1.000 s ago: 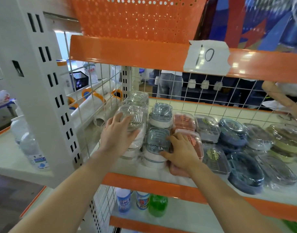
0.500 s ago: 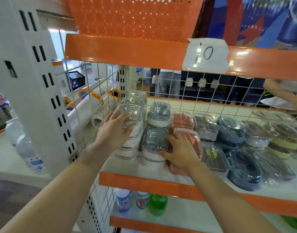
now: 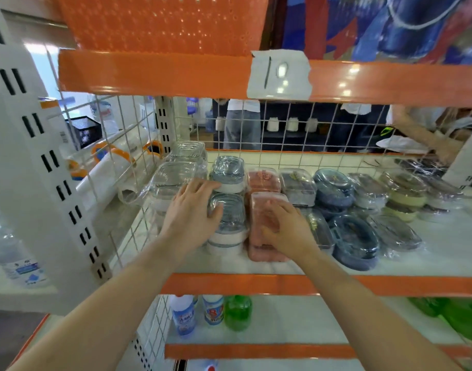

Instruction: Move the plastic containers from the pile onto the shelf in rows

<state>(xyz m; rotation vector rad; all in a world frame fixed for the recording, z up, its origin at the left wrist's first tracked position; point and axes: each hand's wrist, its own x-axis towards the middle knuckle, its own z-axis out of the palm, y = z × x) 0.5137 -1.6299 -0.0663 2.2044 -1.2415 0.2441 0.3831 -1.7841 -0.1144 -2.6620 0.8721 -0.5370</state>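
**Left hand shifts from the clear stack to the blue-lidded one**

Orange-edged shop shelving fills the view, with a wire grid at the back and a taped paper label reading "10" [image 3: 279,74] on the beam above. On the white shelf [image 3: 443,253] the plastic containers stand in rows running front to back: a clear stack [image 3: 173,180] at the far left, blue-lidded tubs beside it, pink boxes next, then darker wrapped dishes [image 3: 355,236] spreading rightward in looser order.

Half a second ago the left hand [image 3: 192,218] lay over the clear stack; it has since slid right, and its fingers [image 3: 202,187] now spread nearly straight, resting against the front blue-lidded tub [image 3: 229,218] and the gap toward the tub behind. It presses rather than grips. The right hand [image 3: 285,231] has stayed on the front pink box [image 3: 264,228], fingers curved over the lid with the thumb along its near side.

This reads as squaring-up: the clear column looks settled, and attention has moved to closing the second and third columns together. The wrapped dishes to the right look less tidy and probably need straightening next. Bottles [image 3: 210,311] stand on the shelf below.
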